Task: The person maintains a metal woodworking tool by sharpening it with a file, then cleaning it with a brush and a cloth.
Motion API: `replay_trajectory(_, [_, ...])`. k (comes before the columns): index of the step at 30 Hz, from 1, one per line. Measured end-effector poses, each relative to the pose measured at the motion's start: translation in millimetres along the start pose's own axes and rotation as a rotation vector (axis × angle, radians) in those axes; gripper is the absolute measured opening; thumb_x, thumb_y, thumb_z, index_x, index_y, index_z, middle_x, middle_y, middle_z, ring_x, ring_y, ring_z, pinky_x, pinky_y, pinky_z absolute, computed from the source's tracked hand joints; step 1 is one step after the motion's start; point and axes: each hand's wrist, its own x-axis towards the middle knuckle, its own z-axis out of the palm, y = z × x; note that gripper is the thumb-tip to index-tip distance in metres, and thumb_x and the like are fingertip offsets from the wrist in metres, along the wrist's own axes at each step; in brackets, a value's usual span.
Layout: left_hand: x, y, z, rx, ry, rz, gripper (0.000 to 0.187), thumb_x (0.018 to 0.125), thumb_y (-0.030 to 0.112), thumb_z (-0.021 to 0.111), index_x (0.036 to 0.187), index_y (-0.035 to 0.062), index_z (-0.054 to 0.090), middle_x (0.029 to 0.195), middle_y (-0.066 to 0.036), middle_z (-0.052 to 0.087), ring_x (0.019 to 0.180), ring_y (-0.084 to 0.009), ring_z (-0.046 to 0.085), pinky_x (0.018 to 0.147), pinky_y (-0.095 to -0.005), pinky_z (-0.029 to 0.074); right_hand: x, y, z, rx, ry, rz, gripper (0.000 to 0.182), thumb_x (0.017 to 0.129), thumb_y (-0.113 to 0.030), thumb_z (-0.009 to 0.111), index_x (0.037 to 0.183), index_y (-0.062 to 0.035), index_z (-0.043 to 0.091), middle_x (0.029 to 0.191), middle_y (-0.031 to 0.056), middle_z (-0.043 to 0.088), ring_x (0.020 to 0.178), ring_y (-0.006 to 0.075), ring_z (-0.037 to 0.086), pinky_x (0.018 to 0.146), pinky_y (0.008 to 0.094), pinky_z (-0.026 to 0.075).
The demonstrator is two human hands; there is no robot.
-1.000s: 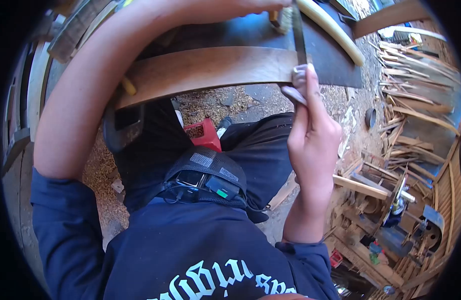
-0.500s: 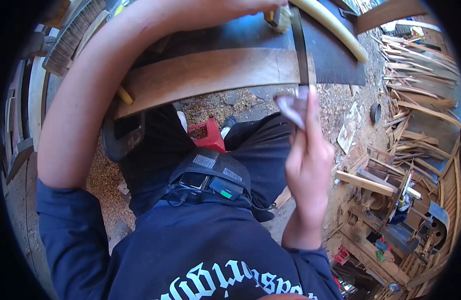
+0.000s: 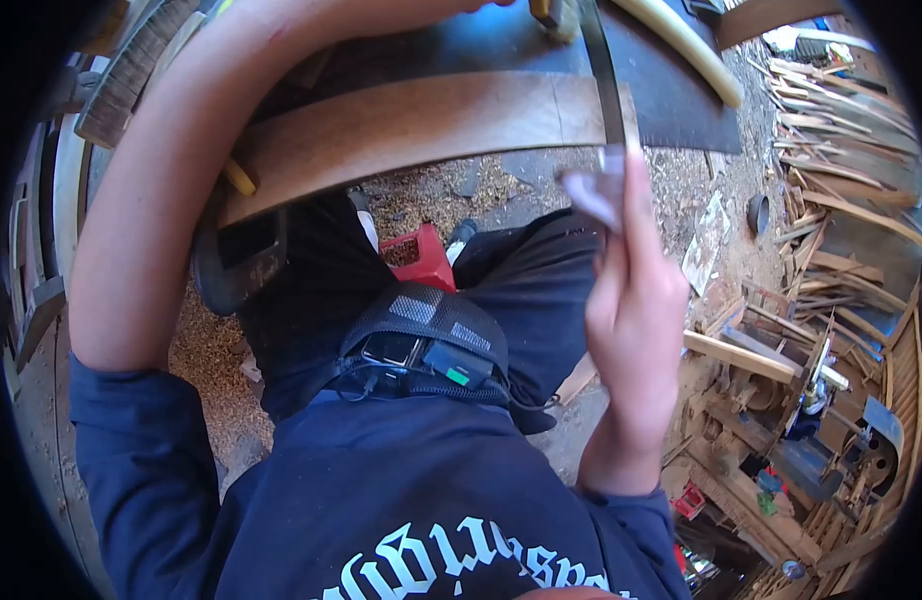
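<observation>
In my right hand (image 3: 636,310) is the near end of a long, narrow dark metal blade (image 3: 603,75). The index finger lies stretched along it, and a pale cloth-like wrap (image 3: 593,198) shows at the grip. The blade runs away from me across the right end of a curved-edged wooden board (image 3: 411,115), close to a thin line marked over the board. My left forearm reaches over the board's left part; my left hand (image 3: 456,8) is mostly cut off at the top edge, its fingers hidden. Near it is a yellow-and-dark tool (image 3: 548,14), partly out of view.
Under the board is a dark work surface (image 3: 681,95) with a pale curved piece (image 3: 681,50) on it. A wooden brush (image 3: 146,70) lies at the upper left. A red plastic stool (image 3: 421,258) stands between my legs. Wood strips (image 3: 841,140) and shavings cover the floor.
The view has shifted slightly, and the board sits higher in it. My right hand is a little further from the board's near edge. My left hand has slipped further out of the top.
</observation>
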Motion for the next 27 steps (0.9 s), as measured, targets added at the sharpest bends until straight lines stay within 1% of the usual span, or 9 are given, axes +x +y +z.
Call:
replay_trajectory(3, [8,8,-8,-0.183,-0.082,-0.126,0.018,0.098,0.018,0.068,0.105,0.0029,0.075,0.090,-0.009,0.078,0.074,-0.0146,0.072,0.065,-0.0267,0.057,29,-1,1,-0.023,-0.001,0.000,0.069,0.092,0.010,0.052,0.158,-0.0044,0.039,0.106,0.0197,0.076,0.085,0.0383,0.075,0.072,0.0476,0.058])
replay_trajectory(7, [13,-18,2,-0.252,-0.016,-0.004,0.019,0.098,0.019,0.067,0.103,0.0030,0.076,0.091,-0.009,0.078,0.078,-0.0149,0.073,0.069,-0.0279,0.058,-5,-4,-2,-0.041,0.037,-0.016,0.068,0.093,0.011,0.051,0.158,-0.0036,0.038,0.110,0.0211,0.075,0.087,0.0386,0.075,0.072,0.0481,0.059])
replay_trajectory(10, [5,-12,-1,-0.118,0.005,0.021,0.019,0.097,0.020,0.067,0.102,0.0036,0.077,0.091,-0.008,0.078,0.081,-0.0151,0.073,0.072,-0.0295,0.059,-14,0,-9,-0.084,0.014,-0.034,0.069,0.093,0.013,0.050,0.158,-0.0049,0.038,0.114,0.0222,0.074,0.092,0.0397,0.075,0.074,0.0485,0.059])
replay_trajectory(13, [9,-11,2,-0.120,0.002,-0.040,0.020,0.097,0.021,0.067,0.101,0.0039,0.077,0.091,-0.008,0.078,0.082,-0.0153,0.074,0.073,-0.0305,0.059,28,0,-11,-0.017,-0.060,-0.057,0.069,0.093,0.013,0.051,0.159,-0.0057,0.038,0.110,0.0231,0.074,0.086,0.0380,0.076,0.072,0.0470,0.059])
replay_trajectory(16, [10,-10,0,-0.149,0.016,-0.142,0.021,0.098,0.021,0.066,0.100,0.0034,0.077,0.090,-0.008,0.078,0.082,-0.0156,0.075,0.073,-0.0303,0.059,17,-10,-15,-0.113,-0.087,0.012,0.068,0.093,0.012,0.052,0.158,-0.0045,0.038,0.107,0.0219,0.075,0.081,0.0376,0.075,0.070,0.0465,0.058])
replay_trajectory(20, [9,-15,-2,-0.031,0.038,-0.012,0.021,0.098,0.022,0.066,0.100,0.0044,0.076,0.089,-0.009,0.078,0.081,-0.0159,0.075,0.072,-0.0300,0.059,-13,-6,-18,-0.155,-0.067,0.013,0.070,0.091,0.010,0.052,0.158,-0.0044,0.036,0.105,0.0217,0.075,0.078,0.0391,0.073,0.069,0.0482,0.056])
replay_trajectory(23, [9,-15,2,-0.027,0.043,-0.026,0.020,0.098,0.023,0.067,0.100,0.0055,0.076,0.089,-0.008,0.078,0.080,-0.0155,0.074,0.071,-0.0299,0.059,29,-7,-12,-0.095,-0.072,-0.013,0.061,0.099,0.006,0.049,0.157,-0.0101,0.042,0.108,0.0223,0.075,0.085,0.0366,0.076,0.070,0.0471,0.058])
replay_trajectory(24, [10,-14,4,-0.044,0.034,-0.039,0.020,0.098,0.022,0.067,0.100,0.0057,0.076,0.089,-0.008,0.078,0.080,-0.0151,0.074,0.071,-0.0297,0.059,37,-9,-11,-0.135,-0.079,-0.015,0.062,0.099,0.007,0.047,0.158,-0.0106,0.040,0.107,0.0209,0.076,0.086,0.0364,0.076,0.069,0.0478,0.058])
replay_trajectory(27, [10,-13,0,-0.125,0.018,-0.093,0.019,0.098,0.022,0.067,0.101,0.0059,0.076,0.090,-0.007,0.078,0.081,-0.0137,0.073,0.071,-0.0292,0.058,16,0,-8,-0.115,-0.052,-0.037,0.070,0.090,0.011,0.052,0.157,-0.0014,0.036,0.106,0.0210,0.075,0.078,0.0399,0.074,0.069,0.0484,0.057])
